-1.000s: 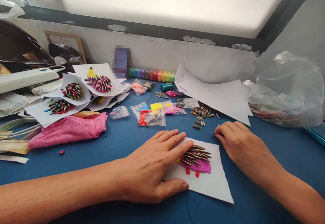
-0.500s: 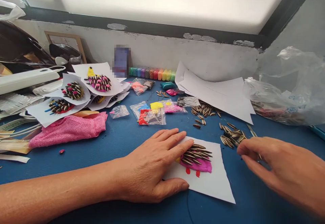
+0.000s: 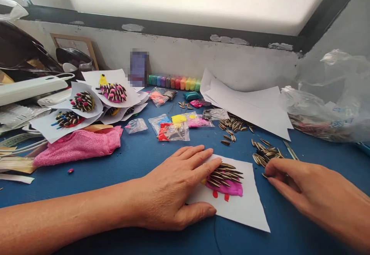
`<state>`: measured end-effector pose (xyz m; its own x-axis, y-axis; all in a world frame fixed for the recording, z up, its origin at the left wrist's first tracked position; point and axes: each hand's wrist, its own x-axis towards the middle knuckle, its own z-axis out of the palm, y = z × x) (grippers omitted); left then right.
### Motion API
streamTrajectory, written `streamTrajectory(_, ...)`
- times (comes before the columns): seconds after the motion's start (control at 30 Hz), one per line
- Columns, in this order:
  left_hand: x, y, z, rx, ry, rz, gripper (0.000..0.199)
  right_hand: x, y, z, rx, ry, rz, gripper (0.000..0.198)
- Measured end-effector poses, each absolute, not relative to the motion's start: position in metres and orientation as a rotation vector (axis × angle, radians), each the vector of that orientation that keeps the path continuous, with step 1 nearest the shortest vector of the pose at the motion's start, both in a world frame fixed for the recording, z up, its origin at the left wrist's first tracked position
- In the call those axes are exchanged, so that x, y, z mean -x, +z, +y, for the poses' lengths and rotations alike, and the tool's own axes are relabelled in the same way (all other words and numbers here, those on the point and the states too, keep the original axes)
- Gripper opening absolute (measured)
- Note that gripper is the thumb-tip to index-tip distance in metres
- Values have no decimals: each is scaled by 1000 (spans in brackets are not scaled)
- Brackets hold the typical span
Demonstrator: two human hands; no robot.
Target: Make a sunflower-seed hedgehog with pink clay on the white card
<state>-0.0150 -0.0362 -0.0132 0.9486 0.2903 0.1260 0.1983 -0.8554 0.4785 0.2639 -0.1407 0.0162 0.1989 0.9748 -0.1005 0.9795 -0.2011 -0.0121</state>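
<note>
My left hand lies flat with fingers stretched over the left side of a sheet of white paper. On the paper is a clay hedgehog with a magenta body, two red feet and striped sunflower seeds stuck in its back as spines; its yellow head end is mostly under my fingers. To the right of the paper, my right hand pinches a sunflower seed between thumb and forefinger, just in front of a small pile of sunflower seeds.
Behind are small bags of coloured clay, more seeds and loose white sheets. Finished seed hedgehogs on paper and a pink cloth lie at left. A clear plastic bag sits at far right; a thin metal tool lies beside the pile.
My right hand has shifted slightly left, and a seed tip now shows between its thumb and forefinger. My left hand stays on the paper.
</note>
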Motion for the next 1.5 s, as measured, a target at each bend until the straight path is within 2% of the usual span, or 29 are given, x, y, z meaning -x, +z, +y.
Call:
streamTrajectory(0.17, 14, -13, -35, -2629, 274, 341, 77, -265, 10, -142, -2316, -29, 2136, 22)
streamTrajectory(0.3, 14, -13, -35, -2639, 261, 352, 76, -260, 4, -144, -2255, 285, 2282, 31)
streamTrajectory(0.43, 15, -13, -36, -2635, 274, 344, 75, -251, 2, -146, -2294, 443, 2315, 28)
streamTrajectory(0.53, 15, -13, -36, -2622, 281, 339, 76, -245, 4, -152, -2360, 270, 2394, 28)
streamTrajectory(0.63, 14, -12, -35, -2612, 279, 340, 77, -241, 5, -159, -2278, -35, 2523, 28)
streamTrajectory(0.7, 14, -12, -35, -2613, 272, 341, 77, -240, 6, -162, -2229, -124, 2567, 25)
streamTrajectory(1.07, 16, -13, -36, -2635, 240, 371, 79, -234, 0, -158, -2274, 95, 2605, 28)
streamTrajectory(1.5, 15, -13, -36, -2606, 253, 367, 76, -224, -2, -154, -2345, -4, 2603, 22)
